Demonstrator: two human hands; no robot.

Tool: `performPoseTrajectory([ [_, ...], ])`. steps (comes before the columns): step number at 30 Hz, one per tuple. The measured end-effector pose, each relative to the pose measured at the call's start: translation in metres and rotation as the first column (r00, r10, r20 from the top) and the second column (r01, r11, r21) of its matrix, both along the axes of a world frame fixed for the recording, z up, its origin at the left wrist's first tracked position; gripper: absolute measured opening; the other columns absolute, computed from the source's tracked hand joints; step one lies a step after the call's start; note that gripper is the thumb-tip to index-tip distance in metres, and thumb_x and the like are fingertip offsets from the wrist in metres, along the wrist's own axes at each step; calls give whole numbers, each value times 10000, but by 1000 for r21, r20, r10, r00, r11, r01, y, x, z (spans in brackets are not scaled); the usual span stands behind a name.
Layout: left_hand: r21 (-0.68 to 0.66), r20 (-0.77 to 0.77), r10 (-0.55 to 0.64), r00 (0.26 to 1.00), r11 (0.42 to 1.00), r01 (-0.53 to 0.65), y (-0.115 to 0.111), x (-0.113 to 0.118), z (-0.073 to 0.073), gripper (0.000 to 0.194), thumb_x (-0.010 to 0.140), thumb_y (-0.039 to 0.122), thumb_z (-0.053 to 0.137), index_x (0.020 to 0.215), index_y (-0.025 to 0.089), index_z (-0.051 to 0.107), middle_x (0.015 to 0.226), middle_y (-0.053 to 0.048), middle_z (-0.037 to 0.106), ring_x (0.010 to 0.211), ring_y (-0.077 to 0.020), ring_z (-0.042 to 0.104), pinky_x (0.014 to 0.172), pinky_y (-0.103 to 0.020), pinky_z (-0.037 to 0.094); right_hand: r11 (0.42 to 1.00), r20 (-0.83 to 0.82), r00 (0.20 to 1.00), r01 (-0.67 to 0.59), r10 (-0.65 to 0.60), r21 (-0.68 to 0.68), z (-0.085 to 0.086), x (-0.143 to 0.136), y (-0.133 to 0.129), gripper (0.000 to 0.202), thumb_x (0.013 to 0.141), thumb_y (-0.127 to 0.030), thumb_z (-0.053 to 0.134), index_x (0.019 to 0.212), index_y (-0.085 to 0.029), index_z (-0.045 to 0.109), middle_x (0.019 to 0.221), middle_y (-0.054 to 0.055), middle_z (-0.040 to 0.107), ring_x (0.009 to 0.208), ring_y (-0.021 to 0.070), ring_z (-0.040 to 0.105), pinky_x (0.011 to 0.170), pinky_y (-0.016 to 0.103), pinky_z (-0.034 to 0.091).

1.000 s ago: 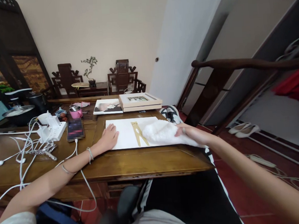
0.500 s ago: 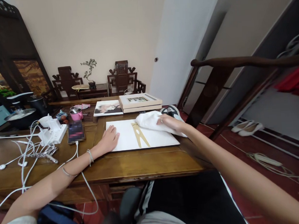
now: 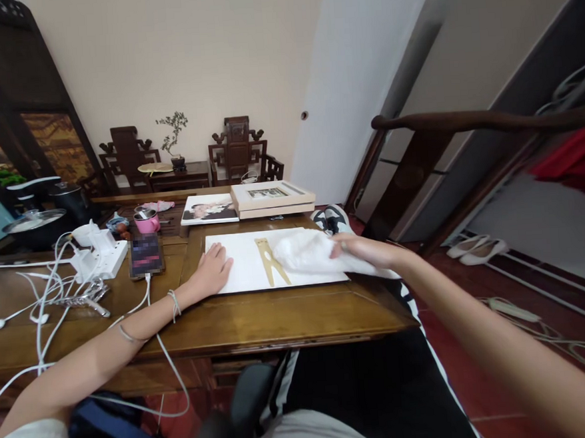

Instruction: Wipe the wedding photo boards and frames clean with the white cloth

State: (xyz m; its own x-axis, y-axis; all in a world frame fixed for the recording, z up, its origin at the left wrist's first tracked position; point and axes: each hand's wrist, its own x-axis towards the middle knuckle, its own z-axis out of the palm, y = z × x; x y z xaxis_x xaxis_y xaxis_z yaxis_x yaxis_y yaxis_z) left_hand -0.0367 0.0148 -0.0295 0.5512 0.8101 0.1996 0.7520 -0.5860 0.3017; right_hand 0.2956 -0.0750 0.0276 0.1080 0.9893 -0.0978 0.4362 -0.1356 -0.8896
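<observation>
A white board [image 3: 240,263] with a gold figure [image 3: 270,262] on it lies flat near the table's front edge. On its left end rests my left hand [image 3: 216,268], palm down with the fingers apart and nothing held. My right hand [image 3: 354,247] grips a bunched white cloth [image 3: 307,250] that lies over the right part of the board. The cloth's tail hangs past the board's right end. Some fingers of my right hand are hidden by the cloth.
Behind the board are a picture panel [image 3: 209,210] and a flat box [image 3: 274,200]. To the left lie a phone [image 3: 145,256], a power strip [image 3: 112,259] with tangled cables, a pink cup [image 3: 147,220] and a lidded pot [image 3: 37,227]. Shoes [image 3: 331,220] show beyond the right edge.
My right hand has moved right and slightly nearer, dragging the cloth along the board. The left hand stays on the board's left end.
</observation>
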Motion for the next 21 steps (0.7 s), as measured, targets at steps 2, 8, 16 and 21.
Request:
performPoseTrajectory([
  [2, 5, -6, -9, 1000, 1000, 9, 0, 0, 1, 442, 960, 362, 272, 1278, 106, 442, 1487, -195, 352, 1431, -282, 236, 1158, -500, 228, 999, -14, 1000, 13, -12, 44, -3, -8, 31, 100, 512, -244, 548, 604, -224, 582, 816, 47, 611, 819, 257, 538, 751, 363, 441],
  [8, 35, -5, -51, 999, 998, 51, 0, -1, 3, 432, 961, 351, 257, 1265, 108, 443, 1442, -194, 413, 1418, -263, 271, 1151, -498, 250, 987, -37, 999, 26, -21, 157, -11, -28, 74, 103, 513, -241, 508, 613, -219, 512, 740, 29, 578, 781, 236, 497, 688, 333, 414],
  [16, 14, 11, -13, 1000, 1000, 13, 2, 0, -3, 455, 960, 346, 252, 1312, 102, 405, 1486, -200, 354, 1433, -276, 236, 1150, -506, 239, 998, -21, 999, -29, 30, 61, -18, -7, -8, 58, 523, -254, 536, 554, -212, 562, 729, 34, 588, 783, 238, 533, 713, 345, 440],
  [21, -8, 52, 9, 999, 1000, -9, 6, 0, -8, 448, 938, 264, 275, 1346, 119, 388, 1512, -172, 325, 1440, -271, 218, 1158, -519, 225, 988, -73, 997, 9, -20, -156, -7, 15, -38, 144, 498, -259, 613, 639, -230, 624, 801, 38, 647, 819, 267, 583, 732, 361, 477],
])
